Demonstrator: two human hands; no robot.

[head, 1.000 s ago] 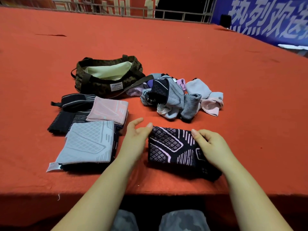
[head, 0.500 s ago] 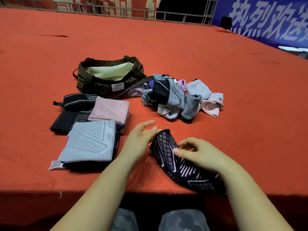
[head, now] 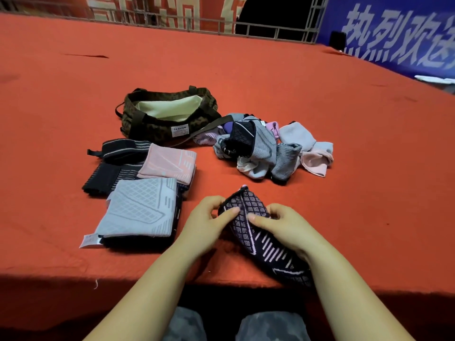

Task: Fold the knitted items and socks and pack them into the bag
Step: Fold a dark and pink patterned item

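Observation:
A black knitted item with pink pattern (head: pixel 261 239) is lifted off the red table near its front edge, one end pointing up. My left hand (head: pixel 209 222) pinches its left side and my right hand (head: pixel 283 227) grips its right side, thumbs on top. To the left lies a stack of folded items: a grey one (head: pixel 140 210) in front, a pink one (head: pixel 170 163) behind it, black striped ones (head: pixel 110 175) underneath and beside. An open camouflage bag (head: pixel 170 114) with a pale lining stands further back. A loose pile of knitted items and socks (head: pixel 268 148) lies right of the bag.
The red cloth-covered table (head: pixel 320 82) stretches far back to a metal railing (head: pixel 246 25). A blue banner (head: pixel 394 35) hangs at the back right. The table's front edge (head: pixel 73 276) runs just below my wrists, with my knees under it.
The black and pink item lay flat on the table a second ago; both hands have since gathered it, raised its left end and closed on it.

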